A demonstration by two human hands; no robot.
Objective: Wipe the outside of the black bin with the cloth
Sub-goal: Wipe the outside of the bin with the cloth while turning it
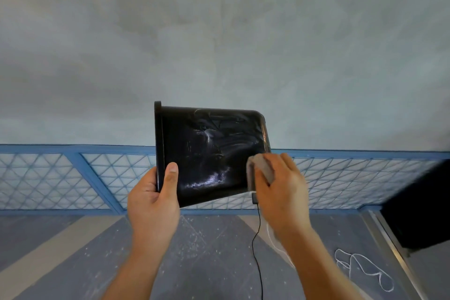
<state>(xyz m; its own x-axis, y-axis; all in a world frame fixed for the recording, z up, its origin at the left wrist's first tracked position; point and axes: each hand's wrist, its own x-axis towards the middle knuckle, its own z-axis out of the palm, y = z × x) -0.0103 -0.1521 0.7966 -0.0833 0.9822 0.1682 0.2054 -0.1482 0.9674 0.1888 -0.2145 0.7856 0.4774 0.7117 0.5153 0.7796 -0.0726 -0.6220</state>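
The black bin (209,151) is held up in the air on its side, rim to the left and base to the right. Its facing wall shows wet streaks and smears. My left hand (153,202) grips the rim at the lower left, thumb pressed on the outer wall. My right hand (280,187) holds a grey cloth (258,170) bunched under its fingers against the lower right edge of the bin, near the base corner. Part of the cloth is hidden by my fingers.
A pale plastered wall (219,44) fills the background, with a blue lattice panel (73,178) along its bottom. A thin black cable (258,251) and a white cord (360,268) lie on the grey floor. A dark object (421,204) stands at the right.
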